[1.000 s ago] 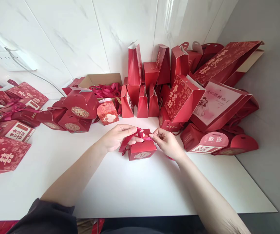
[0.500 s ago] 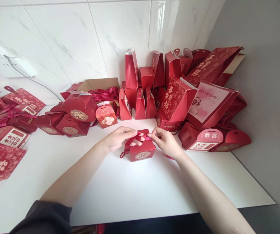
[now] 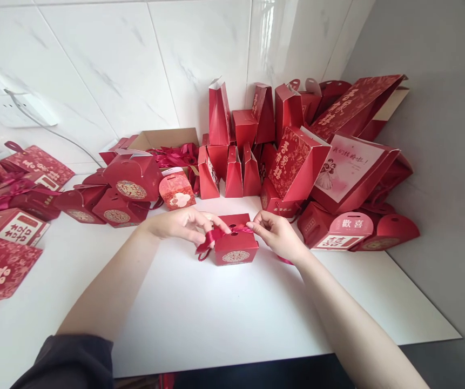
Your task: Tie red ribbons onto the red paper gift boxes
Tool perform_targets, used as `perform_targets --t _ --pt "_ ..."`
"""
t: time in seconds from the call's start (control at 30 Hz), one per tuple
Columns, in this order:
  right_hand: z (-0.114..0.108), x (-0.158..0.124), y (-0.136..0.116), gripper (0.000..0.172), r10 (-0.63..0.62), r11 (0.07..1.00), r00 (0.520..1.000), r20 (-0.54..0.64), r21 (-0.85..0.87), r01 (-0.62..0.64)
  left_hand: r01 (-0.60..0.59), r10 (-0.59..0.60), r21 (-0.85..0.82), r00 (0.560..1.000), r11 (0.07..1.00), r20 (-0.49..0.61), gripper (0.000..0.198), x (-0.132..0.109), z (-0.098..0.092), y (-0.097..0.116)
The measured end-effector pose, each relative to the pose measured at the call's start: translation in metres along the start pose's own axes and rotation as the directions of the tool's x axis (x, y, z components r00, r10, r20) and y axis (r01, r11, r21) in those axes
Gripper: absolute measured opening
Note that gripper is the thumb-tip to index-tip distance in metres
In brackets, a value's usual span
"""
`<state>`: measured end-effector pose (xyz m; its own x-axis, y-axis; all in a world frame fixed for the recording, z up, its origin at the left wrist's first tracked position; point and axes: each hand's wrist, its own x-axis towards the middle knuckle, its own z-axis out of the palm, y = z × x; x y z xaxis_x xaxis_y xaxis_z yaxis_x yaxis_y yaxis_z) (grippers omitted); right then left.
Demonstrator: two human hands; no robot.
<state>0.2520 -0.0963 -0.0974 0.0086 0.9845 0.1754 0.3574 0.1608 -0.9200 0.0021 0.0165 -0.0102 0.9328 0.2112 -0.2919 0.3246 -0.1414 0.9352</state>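
A small red gift box (image 3: pixel 236 249) with a round gold emblem on its front stands on the white table. Across its top runs a dark-red ribbon (image 3: pixel 213 236), with a loose end hanging over the left side beside a red cord loop (image 3: pixel 203 255). My right hand (image 3: pixel 275 233) pinches the ribbon's right part between thumb and fingers. To the left of the box, my left hand (image 3: pixel 189 222) reaches over with fingers apart, the fingertips at the ribbon. Whether they touch it is hard to make out.
Several red boxes (image 3: pixel 242 127) stand against the tiled wall. An open carton (image 3: pixel 167 139) holds loose ribbons. More gift boxes (image 3: pixel 130 181) are stacked at left, and others (image 3: pixel 337 227) at right near the grey wall. A cable (image 3: pixel 66 141) runs from the socket.
My left hand has moved left and its fingers have spread from their pinch. The ribbon's left end now shows beside the box. My right hand keeps its pinch almost in place.
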Motion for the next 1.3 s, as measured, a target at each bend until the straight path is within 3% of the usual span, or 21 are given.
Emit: perform_targets --t 0.07,0.17,0.23,0.3,0.53,0.77,0.83,0.93,1.0,1.1,1.2,1.3 --pt "0.0 0.0 0.0 0.04 -0.001 1.0 1.0 0.004 -0.005 0.001 0.069 -0.068 0.01 0.993 0.998 -0.099 0.045 -0.007 -0.003 0.004" --pt "0.0 0.0 0.0 0.04 -0.001 1.0 1.0 0.0 -0.022 0.001 0.247 -0.247 -0.047 0.9 0.968 -0.36 0.054 -0.005 0.002 0.005" --pt "0.0 -0.001 0.0 0.041 0.001 0.999 1.0 -0.003 -0.032 -0.001 0.345 -0.344 -0.067 0.856 0.936 -0.387 0.058 0.0 0.01 0.005" --pt "-0.001 -0.001 0.0 0.041 0.003 0.999 1.0 -0.002 -0.036 -0.003 0.393 -0.385 -0.056 0.849 0.918 -0.361 0.062 0.007 0.016 0.004" --pt "-0.002 -0.001 -0.003 0.041 0.012 0.997 1.0 -0.015 -0.07 -0.013 0.26 -0.252 -0.022 0.91 0.965 -0.33 0.033 0.013 0.016 -0.001" --pt "-0.012 -0.003 -0.008 0.036 -0.039 0.978 0.999 -0.004 -0.205 0.037 0.308 -0.231 0.129 0.88 0.943 -0.415 0.03 0.012 0.015 0.0" --pt "-0.014 -0.003 -0.009 0.034 -0.043 0.974 0.999 -0.008 -0.222 0.041 0.287 -0.244 0.08 0.906 0.954 -0.346 0.028 0.012 0.014 -0.002" --pt "-0.015 -0.002 -0.008 0.033 -0.05 0.975 0.999 -0.013 -0.218 0.046 0.293 -0.294 -0.026 0.947 0.956 -0.13 0.021 0.011 0.012 -0.007" --pt "-0.014 -0.002 -0.008 0.034 -0.041 0.978 0.999 -0.009 -0.206 0.039 0.316 -0.318 -0.061 0.948 0.947 -0.016 0.026 0.01 0.01 -0.01" --pt "-0.012 -0.002 -0.008 0.034 -0.032 0.98 0.999 0.001 -0.197 0.031 0.33 -0.327 -0.086 0.944 0.94 0.056 0.026 0.01 0.008 -0.013" --pt "-0.012 -0.003 -0.008 0.033 -0.042 0.981 0.999 0.001 -0.192 0.041 0.247 -0.253 -0.172 0.967 0.954 -0.017 0.023 0.014 0.006 -0.016" --pt "-0.011 -0.003 -0.007 0.033 -0.046 0.98 0.999 0.008 -0.196 0.047 0.065 -0.115 -0.218 0.967 0.974 -0.226 0.022 0.02 0.007 -0.018"
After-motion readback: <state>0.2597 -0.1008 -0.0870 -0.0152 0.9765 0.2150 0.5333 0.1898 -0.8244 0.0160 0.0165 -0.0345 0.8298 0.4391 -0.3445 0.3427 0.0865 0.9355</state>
